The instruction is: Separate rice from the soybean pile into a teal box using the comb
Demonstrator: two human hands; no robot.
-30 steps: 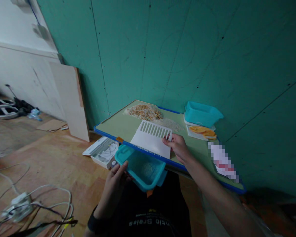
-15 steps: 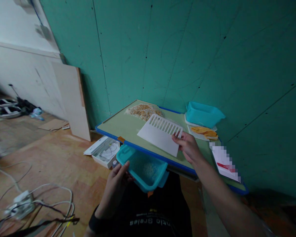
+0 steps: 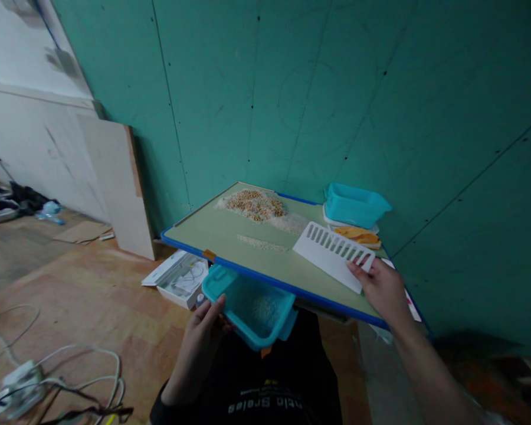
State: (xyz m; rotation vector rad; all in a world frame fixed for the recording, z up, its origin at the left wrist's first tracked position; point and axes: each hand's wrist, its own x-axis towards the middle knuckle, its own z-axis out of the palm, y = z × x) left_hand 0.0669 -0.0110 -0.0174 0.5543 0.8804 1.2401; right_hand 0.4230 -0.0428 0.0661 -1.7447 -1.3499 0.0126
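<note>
My right hand (image 3: 384,292) grips one end of a flat white board with a row of slots (image 3: 327,257), which is tilted over the right part of the table (image 3: 203,221). My left hand (image 3: 203,333) pinches the near left rim of a turquoise plastic basin (image 3: 265,341), holding it just below the table's front edge. Small pale grains (image 3: 264,307) lie in the basin. On the table, a heap of yellow kernels (image 3: 256,205) is mixed with white grains. Between the heap and the slotted board spreads a paler patch of grains (image 3: 289,222). A thin line of white grains (image 3: 263,242) lies nearer the front edge.
A second turquoise basin (image 3: 356,205) stands at the table's back right, beside a folded yellow cloth (image 3: 357,235). An open white box (image 3: 183,280) sits on the floor under the table. Cables and a power strip (image 3: 20,386) lie at lower left. A green wall (image 3: 230,88) rises behind.
My right hand has moved right with the slotted board, uncovering the thin line of grains and the pale patch. My left hand still holds the basin. The view has shifted slightly.
</note>
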